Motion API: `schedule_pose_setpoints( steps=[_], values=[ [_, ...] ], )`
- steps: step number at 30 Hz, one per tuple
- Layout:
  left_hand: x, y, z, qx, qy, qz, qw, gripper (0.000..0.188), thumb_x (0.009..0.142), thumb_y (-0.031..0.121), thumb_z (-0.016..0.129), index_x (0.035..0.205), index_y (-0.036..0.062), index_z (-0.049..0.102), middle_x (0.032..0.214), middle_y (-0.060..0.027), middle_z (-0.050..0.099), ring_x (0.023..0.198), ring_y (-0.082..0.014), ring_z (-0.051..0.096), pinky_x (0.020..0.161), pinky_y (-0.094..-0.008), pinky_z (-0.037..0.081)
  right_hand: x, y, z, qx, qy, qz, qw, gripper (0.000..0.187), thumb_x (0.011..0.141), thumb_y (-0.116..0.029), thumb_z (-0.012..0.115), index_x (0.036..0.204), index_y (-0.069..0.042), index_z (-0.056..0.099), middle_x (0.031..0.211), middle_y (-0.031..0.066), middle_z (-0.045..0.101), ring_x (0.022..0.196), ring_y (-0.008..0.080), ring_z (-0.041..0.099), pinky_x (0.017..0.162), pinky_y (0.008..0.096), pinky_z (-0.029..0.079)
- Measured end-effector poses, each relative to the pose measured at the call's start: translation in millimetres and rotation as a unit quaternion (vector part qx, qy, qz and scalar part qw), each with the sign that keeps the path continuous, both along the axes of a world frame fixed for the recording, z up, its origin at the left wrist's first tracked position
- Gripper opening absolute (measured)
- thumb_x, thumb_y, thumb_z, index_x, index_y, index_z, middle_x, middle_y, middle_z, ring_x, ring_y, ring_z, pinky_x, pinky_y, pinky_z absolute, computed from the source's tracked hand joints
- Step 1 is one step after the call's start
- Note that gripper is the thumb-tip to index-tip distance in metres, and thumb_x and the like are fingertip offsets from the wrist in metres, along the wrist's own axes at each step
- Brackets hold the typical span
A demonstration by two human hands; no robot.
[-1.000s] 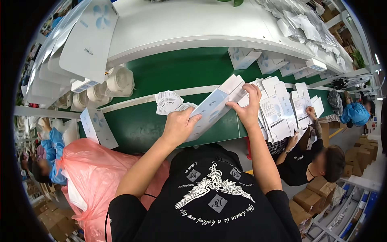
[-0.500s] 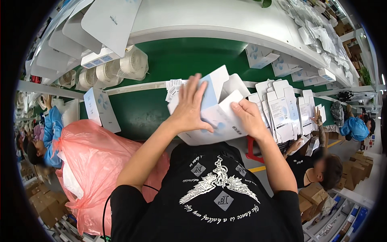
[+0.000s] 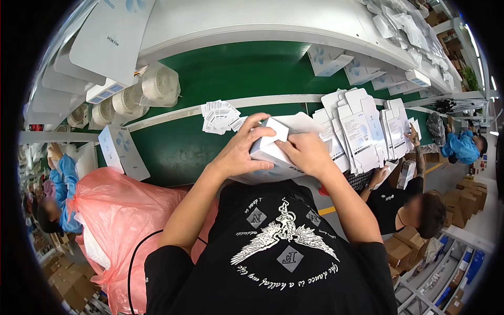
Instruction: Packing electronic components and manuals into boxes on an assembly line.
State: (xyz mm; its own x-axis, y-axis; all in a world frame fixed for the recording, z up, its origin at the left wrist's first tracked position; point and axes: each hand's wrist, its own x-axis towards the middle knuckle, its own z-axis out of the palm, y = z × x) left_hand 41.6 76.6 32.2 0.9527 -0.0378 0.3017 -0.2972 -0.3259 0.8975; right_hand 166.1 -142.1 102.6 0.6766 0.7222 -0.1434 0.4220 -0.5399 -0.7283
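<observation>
Left hand grasping a pale carton by the worktop; right hand at its open end, grip indeterminable

A big, see-through pink plastic bag bulges beside the green bench. Clear plastic wrapping lies heaped along the white shelf. A co-worker in black works on the right, near brown cartons; farther off is a person in blue. A yellow line crosses the floor.

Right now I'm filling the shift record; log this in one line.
left hand: gripping box; right hand: on box; slips: on table; flat cartons: right of box
</observation>
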Motion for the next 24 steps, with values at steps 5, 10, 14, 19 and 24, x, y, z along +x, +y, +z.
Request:
schedule_pose_setpoints(
  steps=[5, 10, 14, 19, 24],
  values=[
    [-0.2, 5.0, 0.1, -0.015, 0.012, 0.072, 0.997, 0.077, 0.067, 0.033, 0.101, 0.129, 0.0172, 0.059, 0.16, -0.0201, 0.044, 0.138, -0.0373, 0.052, 0.115, -0.0473, 0.043, 7.5, -20.0, -32.8, 0.413, 0.179, -0.343, 0.824, 0.042, 0.108, -0.031, 0.064, 0.13, 0.004, 0.069, 0.133, 0.0216, 0.072, 0.118, 0.0316, 0.071, 0.103, 0.0397, 0.054],
    [18.0, -9.8, -6.1, -0.002, 0.064, 0.071, 0.995, 0.075, 0.068, 0.033, 0.1, 0.128, 0.0173, 0.058, 0.156, -0.0201, 0.05, 0.138, -0.0364, 0.054, 0.117, -0.0454, 0.04, 16.3, -36.8, -89.3, 0.184, 0.319, -0.165, 0.915, 0.043, 0.1, -0.02, 0.075, 0.134, 0.004, 0.065, 0.133, 0.0175, 0.071, 0.115, 0.0264, 0.071, 0.101, 0.0364, 0.055],
    [20.2, -18.0, -16.8, -0.065, 0.091, 0.076, 0.991, 0.083, 0.067, 0.036, 0.101, 0.133, 0.013, 0.057, 0.152, -0.0206, 0.052, 0.137, -0.0358, 0.055, 0.11, -0.0439, 0.047, 30.2, -41.7, -84.4, 0.386, 0.505, -0.147, 0.758, 0.049, 0.09, -0.022, 0.088, 0.125, 0.003, 0.066, 0.121, 0.013, 0.073, 0.106, 0.022, 0.071, 0.093, 0.0346, 0.058],
    [32.8, -42.7, -24.1, -0.104, 0.201, 0.124, 0.966, 0.102, 0.064, 0.039, 0.102, 0.147, 0.0079, 0.05, 0.155, -0.0237, 0.051, 0.142, -0.0352, 0.052, 0.114, -0.0437, 0.045, 54.9, -48.9, -94.4, -0.021, 0.211, -0.086, 0.973, 0.045, 0.087, -0.022, 0.09, 0.119, 0.002, 0.067, 0.114, 0.0126, 0.073, 0.105, 0.0181, 0.069, 0.093, 0.0327, 0.055],
    [8.7, -41.0, -29.4, -0.046, 0.211, 0.123, 0.969, 0.124, 0.064, 0.039, 0.1, 0.162, 0.0015, 0.035, 0.159, -0.0251, 0.047, 0.148, -0.0375, 0.047, 0.122, -0.0456, 0.037, 80.0, -85.6, -114.2, 0.314, 0.321, -0.185, 0.874, 0.04, 0.092, -0.023, 0.086, 0.121, -0.004, 0.067, 0.111, 0.0117, 0.074, 0.11, 0.0203, 0.067, 0.101, 0.0348, 0.05]
  ],
)
